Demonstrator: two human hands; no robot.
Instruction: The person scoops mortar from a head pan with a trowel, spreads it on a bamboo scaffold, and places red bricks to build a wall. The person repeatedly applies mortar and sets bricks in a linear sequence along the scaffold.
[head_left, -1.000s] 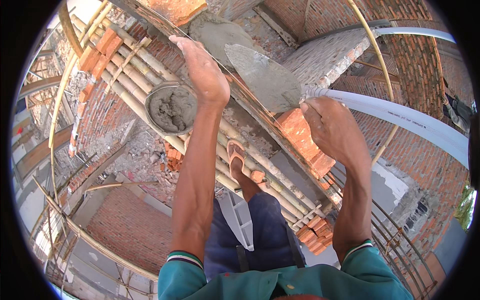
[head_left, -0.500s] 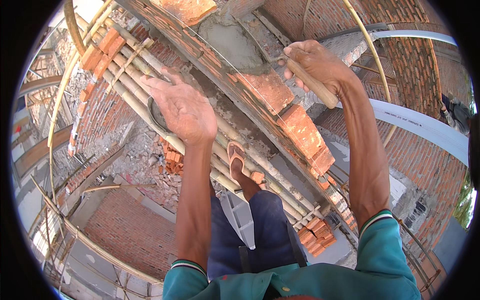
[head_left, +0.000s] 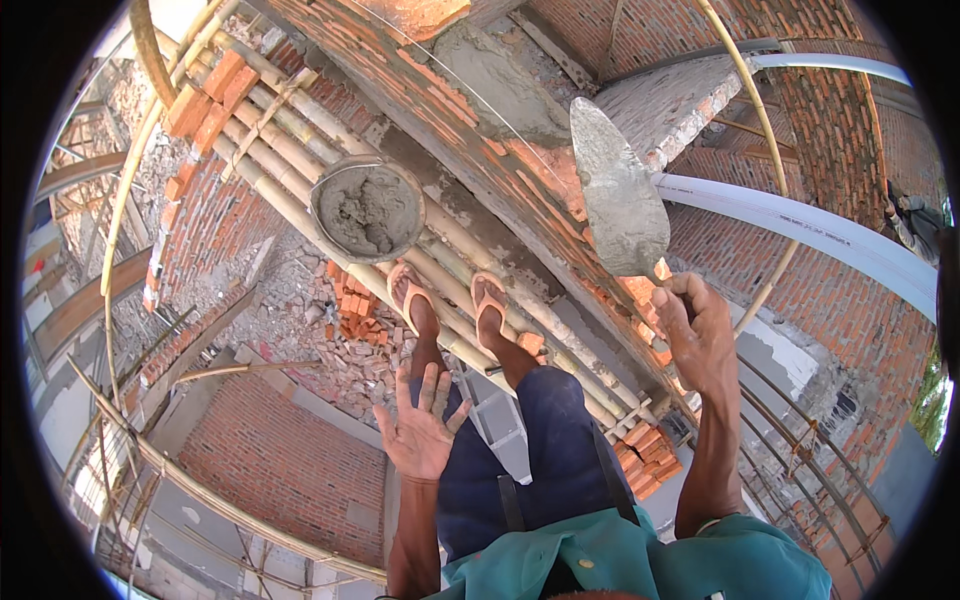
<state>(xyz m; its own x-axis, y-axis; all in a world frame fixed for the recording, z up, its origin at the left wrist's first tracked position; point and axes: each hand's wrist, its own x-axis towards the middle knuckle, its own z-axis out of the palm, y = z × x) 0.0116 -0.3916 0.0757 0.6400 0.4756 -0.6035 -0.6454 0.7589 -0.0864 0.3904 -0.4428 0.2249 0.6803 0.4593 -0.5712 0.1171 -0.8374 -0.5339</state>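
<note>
I am gripping the trowel (head_left: 618,195) in my right hand (head_left: 700,335) over the brick wall (head_left: 440,110), my left hand (head_left: 420,430) hanging spread and empty.

No packages, labels, signs or screens in view

Nothing in the head view bears a wrapper, a printed label, a signboard or a display: every surface that shows is bare brick, mortar, bamboo or pipe, without any marking.
</note>
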